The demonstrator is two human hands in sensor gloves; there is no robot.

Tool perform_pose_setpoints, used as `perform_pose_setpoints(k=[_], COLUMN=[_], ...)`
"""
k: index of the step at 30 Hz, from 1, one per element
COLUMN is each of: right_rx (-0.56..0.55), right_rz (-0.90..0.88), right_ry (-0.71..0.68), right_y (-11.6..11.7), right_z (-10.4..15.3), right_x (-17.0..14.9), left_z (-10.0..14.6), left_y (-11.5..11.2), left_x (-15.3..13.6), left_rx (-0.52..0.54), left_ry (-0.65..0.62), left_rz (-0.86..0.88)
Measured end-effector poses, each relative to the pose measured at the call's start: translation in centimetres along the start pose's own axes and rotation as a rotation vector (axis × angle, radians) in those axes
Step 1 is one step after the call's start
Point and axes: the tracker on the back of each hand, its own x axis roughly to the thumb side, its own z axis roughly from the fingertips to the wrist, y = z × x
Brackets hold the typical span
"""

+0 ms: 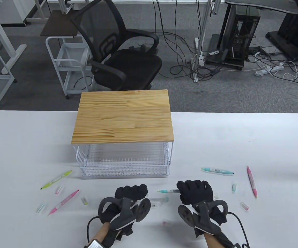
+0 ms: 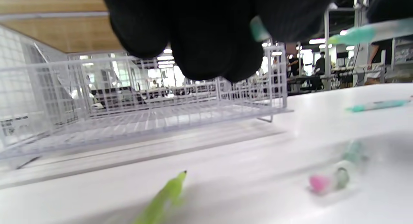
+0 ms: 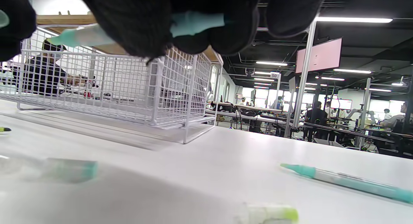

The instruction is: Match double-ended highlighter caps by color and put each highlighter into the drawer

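My right hand (image 1: 188,188) grips a teal highlighter (image 1: 165,191) in a fist, its uncapped tip poking out to the left; in the right wrist view the pen (image 3: 80,35) runs under the curled fingers. My left hand (image 1: 138,190) is curled just left of that tip and pinches a small teal cap (image 2: 259,28). The white wire drawer (image 1: 124,169) stands pulled out below the wooden top (image 1: 123,116), right behind both hands. A loose teal cap (image 1: 165,199) lies between the hands, and a pink cap (image 1: 167,223) nearer me.
At left lie a green highlighter (image 1: 56,179), a pink highlighter (image 1: 63,202) and small caps (image 1: 84,200). At right lie a teal highlighter (image 1: 217,170), a pink highlighter (image 1: 252,182) and more caps (image 1: 233,187). An office chair (image 1: 123,51) stands beyond the table.
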Motion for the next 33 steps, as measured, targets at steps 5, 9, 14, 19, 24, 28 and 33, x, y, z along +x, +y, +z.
perform_pose_setpoints(k=[5,9,14,19,24,28,33], right_rx=[-0.014,-0.017,-0.016,-0.014,-0.014,-0.014,-0.015], right_rz=[-0.028,-0.045,-0.051,-0.062,-0.067,-0.066,-0.086], right_ry=[-0.027,-0.041,-0.053,-0.062,-0.076,-0.082,-0.083], right_y=[-0.3,-0.4,-0.5,-0.5,-0.5,-0.5,-0.4], right_z=[0.0,0.0,0.0,-0.1,-0.2,-0.2,-0.2], right_x=[0.5,0.8,1.2,1.5,2.0,2.3,2.3], left_z=[0.1,0.2,0.2,0.3,0.5,0.6,0.7], left_y=[-0.2,-0.2,-0.2,-0.1,-0.1,0.0,0.0], left_x=[0.3,0.4,0.5,0.6,0.7,0.8,0.7], left_rx=[0.029,0.038,0.043,0.048,0.057,0.062,0.073], left_ry=[-0.016,-0.018,-0.022,-0.031,-0.041,-0.05,-0.049], left_rz=[-0.003,-0.004,0.0,0.002,0.012,0.011,0.032])
